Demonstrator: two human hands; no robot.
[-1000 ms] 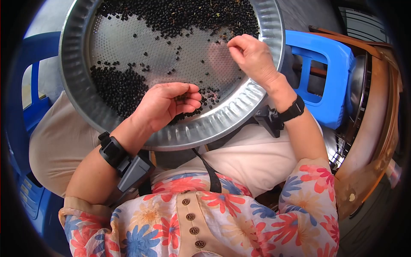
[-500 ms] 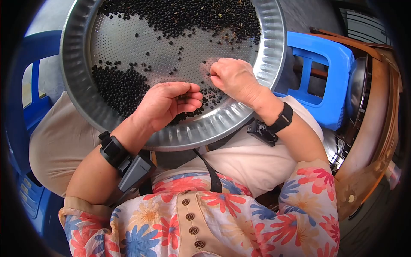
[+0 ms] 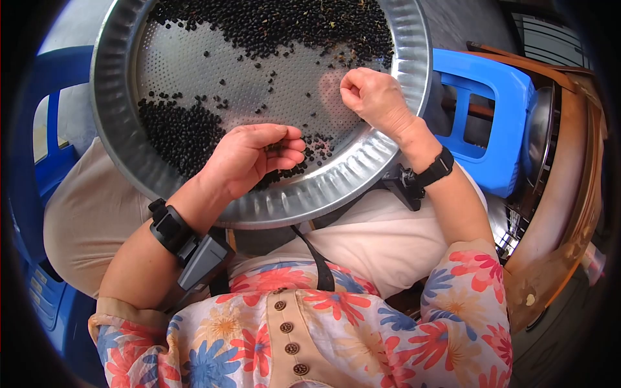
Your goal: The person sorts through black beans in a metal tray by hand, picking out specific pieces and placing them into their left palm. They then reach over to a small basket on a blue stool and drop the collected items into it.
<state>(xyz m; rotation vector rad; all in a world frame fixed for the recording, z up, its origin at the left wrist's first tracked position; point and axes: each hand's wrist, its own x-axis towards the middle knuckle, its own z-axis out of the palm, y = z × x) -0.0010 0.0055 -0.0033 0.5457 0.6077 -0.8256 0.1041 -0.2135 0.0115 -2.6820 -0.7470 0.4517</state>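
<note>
A wide round metal tray (image 3: pixel 213 77) with a perforated bottom and a fluted rim rests over my lap. Small round black grains (image 3: pixel 178 136), like beans or berries, lie heaped at its near left. A larger heap of them (image 3: pixel 272 26), mixed with pale bits, spreads along the far side. My left hand (image 3: pixel 255 152) is half curled above the near side, thumb against the fingers, with something dark just visible inside. My right hand (image 3: pixel 374 97) is closed in a pinch over the tray's right part; its fingertips hide whatever they may hold.
A blue plastic stool (image 3: pixel 504 84) stands to the right, with a metal bowl (image 3: pixel 542 136) and a wooden frame (image 3: pixel 556 194) beyond it. Another blue plastic seat (image 3: pixel 61 71) is at the left. Strapped to my wrists are black bands (image 3: pixel 171 229) with small devices.
My right hand has moved up and to the right, away from my left hand, staying closed. The left hand and the tray are practically still.
</note>
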